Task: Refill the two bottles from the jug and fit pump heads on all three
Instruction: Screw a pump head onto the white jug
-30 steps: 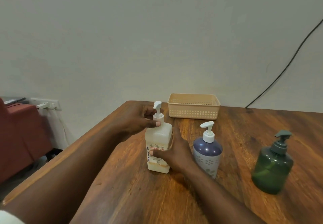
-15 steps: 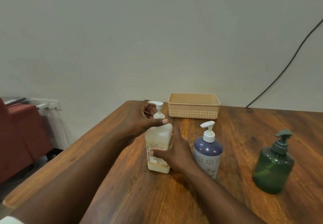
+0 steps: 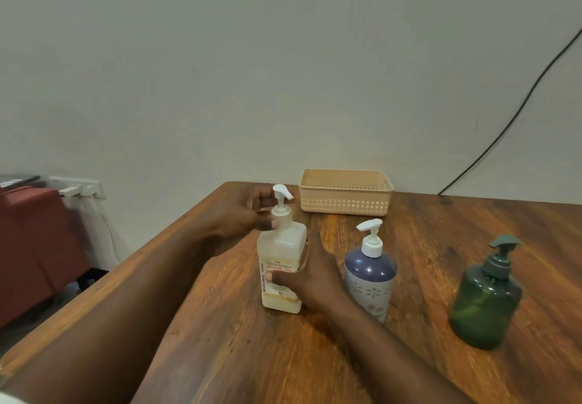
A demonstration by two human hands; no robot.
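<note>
Items counted on one wooden tabletop point(image 3: 409, 277):
- Bottles: three, comprising one square cream jug point(image 3: 280, 265), one blue-purple bottle point(image 3: 371, 281) and one green bottle point(image 3: 485, 304).
- Pump heads: three, one seated on each; two white point(image 3: 281, 197) point(image 3: 371, 236), one grey-green point(image 3: 502, 254).
- Baskets: one, peach point(image 3: 345, 192).
- Hands: two, left hand point(image 3: 239, 211) and right hand point(image 3: 310, 276).
- Black cables on the wall: one point(image 3: 516, 110).
</note>
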